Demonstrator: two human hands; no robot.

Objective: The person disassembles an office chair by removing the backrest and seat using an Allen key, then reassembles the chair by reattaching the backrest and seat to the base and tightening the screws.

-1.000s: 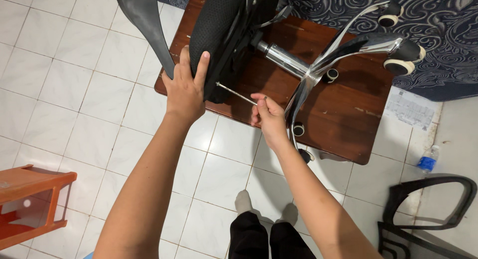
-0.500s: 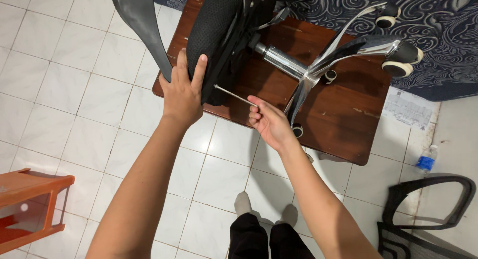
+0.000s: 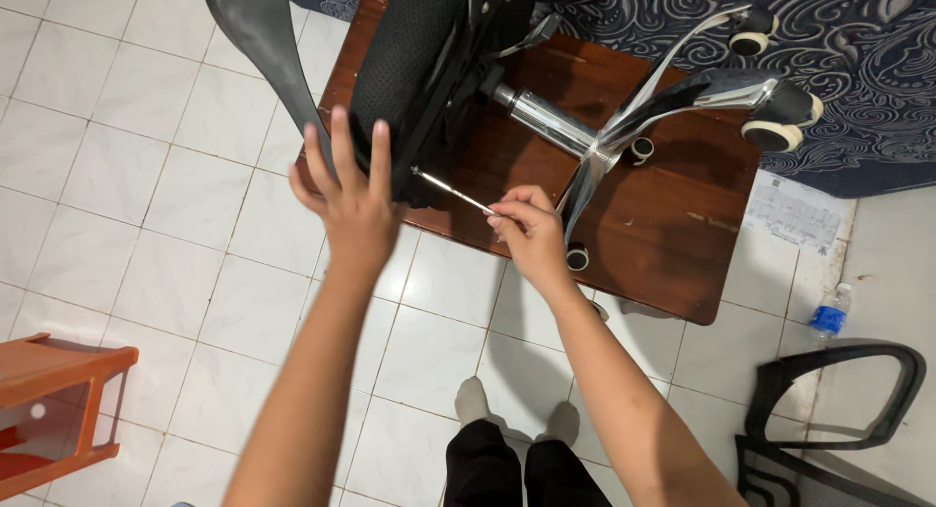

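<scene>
An office chair lies on its side on a low dark wooden table. Its black mesh seat faces me, and the chrome star base with castors points to the right. My left hand presses flat against the seat's lower edge, fingers spread. My right hand pinches a thin metal hex key, whose far tip sits at the underside of the seat. A grey armrest sticks out at the upper left.
An orange plastic stool stands at the lower left. A black mesh chair back lies at the lower right, with a small water bottle and a paper sheet beside the table. A patterned blue rug lies beyond. My socked feet stand on white tiles.
The view has shifted slightly. My right hand has stayed at the hex key and turned a little; my left hand remains pressed on the seat edge.
</scene>
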